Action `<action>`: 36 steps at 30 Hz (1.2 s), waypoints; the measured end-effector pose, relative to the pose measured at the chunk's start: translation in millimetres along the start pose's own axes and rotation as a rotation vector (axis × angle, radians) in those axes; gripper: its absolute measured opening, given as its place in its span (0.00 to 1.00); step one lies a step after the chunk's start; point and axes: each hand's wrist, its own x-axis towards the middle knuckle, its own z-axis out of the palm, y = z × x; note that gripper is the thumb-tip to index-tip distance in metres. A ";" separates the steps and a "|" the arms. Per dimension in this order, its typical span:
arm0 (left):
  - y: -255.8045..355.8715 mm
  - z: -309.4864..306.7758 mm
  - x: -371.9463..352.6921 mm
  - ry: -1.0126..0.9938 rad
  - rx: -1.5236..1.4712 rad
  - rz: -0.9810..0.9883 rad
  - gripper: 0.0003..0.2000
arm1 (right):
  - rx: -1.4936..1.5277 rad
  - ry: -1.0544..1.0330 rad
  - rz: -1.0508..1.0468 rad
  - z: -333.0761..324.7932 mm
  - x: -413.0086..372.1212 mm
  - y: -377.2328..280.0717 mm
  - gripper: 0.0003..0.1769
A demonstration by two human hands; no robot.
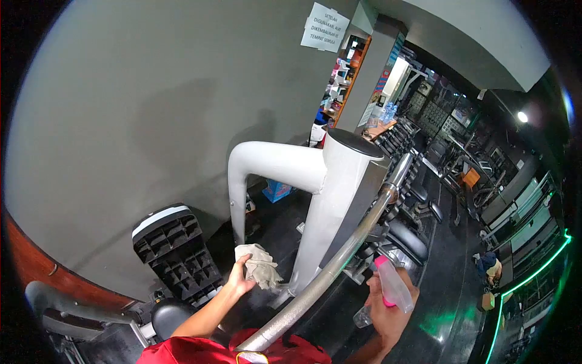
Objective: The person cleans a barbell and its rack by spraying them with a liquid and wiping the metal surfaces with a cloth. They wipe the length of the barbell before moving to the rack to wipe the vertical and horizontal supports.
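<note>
My left hand (pixel 240 280) is closed on a crumpled pale cloth (pixel 259 267), close to the lower end of a bent white tube (pixel 276 161). My right hand (pixel 391 312) grips a spray bottle (pixel 394 285) with pink parts and a translucent head. Part of the bottle's clear lower body shows beneath the fingers; the rest is hidden by the hand. Between my hands a long knurled metal bar (pixel 321 282) slants up and away to the right. Behind the bar stands a thick white post (pixel 330 206) with a dark cap, joined to the bent tube.
A black step-like platform (pixel 179 249) leans by the grey wall (pixel 121 121) on the left. A padded machine part (pixel 66 315) is at lower left. Dumbbell racks (pixel 397 136) and benches (pixel 406 242) line the right. Farther off, a person (pixel 488 267) is low near the floor.
</note>
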 end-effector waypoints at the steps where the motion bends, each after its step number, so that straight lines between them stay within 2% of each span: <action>1: 1.0 -0.1 0.1 0.049 -0.039 0.003 0.20 | -0.001 0.001 -0.004 1.4 -0.5 -0.9 0.08; 2: 1.8 0.6 0.0 0.098 -0.078 0.006 0.21 | -0.001 -0.005 -0.005 3.0 -1.0 -1.3 0.08; 10: 8.4 20.3 -5.7 0.031 -0.062 0.097 0.21 | -0.057 -0.051 -0.057 7.4 1.0 -3.5 0.09; 16: 25.0 44.6 -13.2 -0.013 -0.055 0.193 0.23 | -0.008 -0.078 -0.023 10.3 2.7 -4.1 0.09; 18: 29.3 54.3 -18.8 -0.013 -0.038 0.211 0.23 | 0.073 -0.083 0.084 9.9 1.9 -2.5 0.08; 20: 32.5 71.2 -29.1 -0.053 0.082 0.361 0.22 | 0.080 -0.061 0.044 10.7 4.0 10.1 0.09; 21: 34.6 81.3 -32.7 0.018 0.121 0.428 0.24 | 0.078 -0.050 -0.002 10.8 4.2 16.0 0.09; 22: 39.5 89.7 -36.0 0.021 0.133 0.450 0.22 | 0.097 -0.027 0.011 10.1 3.5 18.4 0.09; 25: 58.0 119.3 -44.7 -0.037 0.313 0.700 0.15 | 0.105 -0.003 -0.052 5.4 6.6 21.9 0.09; 26: 66.0 132.2 -44.7 -0.069 0.341 0.776 0.17 | 0.120 0.011 -0.039 2.6 7.1 23.3 0.09; 28: 77.5 160.5 -35.5 -0.019 0.551 0.997 0.21 | 0.146 0.007 0.027 -2.3 8.3 27.6 0.09; 30: 77.5 200.4 -36.6 -0.110 0.682 1.060 0.20 | 0.143 0.069 -0.047 -4.5 12.3 35.4 0.08; 32: 64.5 244.3 -42.5 -0.113 0.894 1.190 0.16 | 0.154 0.109 -0.001 -9.4 12.9 38.3 0.08; 34: 56.3 269.4 -36.9 -0.223 1.144 1.431 0.15 | 0.234 0.153 -0.003 -14.2 14.2 35.2 0.07; 36: 44.1 299.0 -31.4 -0.444 1.228 1.593 0.14 | 0.240 0.178 -0.076 -18.0 17.9 40.6 0.05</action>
